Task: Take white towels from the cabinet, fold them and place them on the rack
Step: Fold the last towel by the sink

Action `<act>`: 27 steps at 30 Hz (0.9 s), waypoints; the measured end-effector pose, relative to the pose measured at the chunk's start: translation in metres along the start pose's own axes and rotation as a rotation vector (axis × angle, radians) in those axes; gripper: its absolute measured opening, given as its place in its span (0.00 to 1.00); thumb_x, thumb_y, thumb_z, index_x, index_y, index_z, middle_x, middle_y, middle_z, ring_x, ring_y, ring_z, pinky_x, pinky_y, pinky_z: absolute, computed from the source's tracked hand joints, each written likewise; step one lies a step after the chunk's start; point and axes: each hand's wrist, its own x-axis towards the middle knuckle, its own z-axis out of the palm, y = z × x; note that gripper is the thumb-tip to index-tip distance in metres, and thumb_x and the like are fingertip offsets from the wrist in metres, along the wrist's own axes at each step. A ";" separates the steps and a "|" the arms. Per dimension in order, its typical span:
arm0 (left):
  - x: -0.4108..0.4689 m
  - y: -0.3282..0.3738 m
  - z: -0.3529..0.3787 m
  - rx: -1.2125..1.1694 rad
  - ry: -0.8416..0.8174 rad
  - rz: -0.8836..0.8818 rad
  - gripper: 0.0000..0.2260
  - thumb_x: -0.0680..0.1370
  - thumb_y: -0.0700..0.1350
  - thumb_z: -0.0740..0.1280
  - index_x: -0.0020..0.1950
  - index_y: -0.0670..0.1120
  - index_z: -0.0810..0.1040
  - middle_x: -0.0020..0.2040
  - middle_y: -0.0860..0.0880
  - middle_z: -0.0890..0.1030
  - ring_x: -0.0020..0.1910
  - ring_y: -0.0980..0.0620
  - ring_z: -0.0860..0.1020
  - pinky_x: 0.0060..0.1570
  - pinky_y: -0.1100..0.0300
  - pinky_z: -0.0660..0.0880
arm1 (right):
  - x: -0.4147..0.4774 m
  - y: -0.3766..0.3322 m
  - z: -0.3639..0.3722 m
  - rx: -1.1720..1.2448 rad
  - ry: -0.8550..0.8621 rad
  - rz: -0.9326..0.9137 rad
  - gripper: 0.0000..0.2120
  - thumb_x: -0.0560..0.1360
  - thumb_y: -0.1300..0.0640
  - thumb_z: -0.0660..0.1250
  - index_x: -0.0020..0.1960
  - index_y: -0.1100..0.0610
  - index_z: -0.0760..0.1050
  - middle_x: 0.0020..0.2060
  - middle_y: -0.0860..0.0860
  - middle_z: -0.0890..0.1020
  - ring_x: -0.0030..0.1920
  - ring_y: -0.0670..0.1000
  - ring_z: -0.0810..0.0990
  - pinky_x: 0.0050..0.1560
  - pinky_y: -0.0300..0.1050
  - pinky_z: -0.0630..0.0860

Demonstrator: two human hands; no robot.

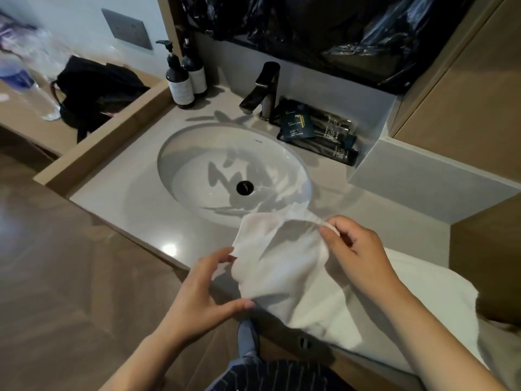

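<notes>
A small white towel (277, 261) hangs between my hands above the front edge of the vanity counter (127, 198). My left hand (205, 294) pinches its lower left edge between thumb and fingers. My right hand (358, 249) pinches the upper right corner, pulling the hem taut. A larger white towel (408, 300) lies spread on the counter at the right, under and behind the small one. Neither the cabinet nor the rack is in view.
An oval sink (197, 165) fills the counter's middle, with a dark faucet (263, 88) behind it. Two pump bottles (183, 77) stand at the back left. A black tray of toiletries (318, 131) sits at the back right. A black bag (95, 88) lies on the lower shelf at left.
</notes>
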 end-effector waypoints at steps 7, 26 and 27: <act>0.006 0.005 0.017 -0.047 0.022 0.117 0.13 0.73 0.59 0.71 0.56 0.61 0.77 0.56 0.63 0.76 0.55 0.59 0.77 0.53 0.67 0.75 | -0.013 0.014 -0.027 -0.044 0.105 0.033 0.19 0.76 0.38 0.59 0.42 0.53 0.75 0.32 0.50 0.75 0.34 0.52 0.73 0.33 0.37 0.67; 0.023 0.021 0.043 0.091 0.126 0.058 0.07 0.73 0.50 0.72 0.48 0.51 0.80 0.46 0.58 0.78 0.45 0.62 0.77 0.48 0.68 0.77 | -0.030 0.017 -0.033 0.022 0.219 0.201 0.17 0.76 0.39 0.59 0.40 0.51 0.74 0.33 0.52 0.76 0.36 0.55 0.73 0.38 0.55 0.75; 0.024 0.020 0.045 0.108 0.112 0.069 0.07 0.73 0.49 0.72 0.48 0.50 0.81 0.48 0.57 0.78 0.45 0.62 0.76 0.47 0.68 0.76 | -0.031 0.017 -0.034 0.028 0.229 0.206 0.17 0.76 0.39 0.59 0.40 0.51 0.74 0.33 0.51 0.76 0.36 0.54 0.74 0.38 0.55 0.74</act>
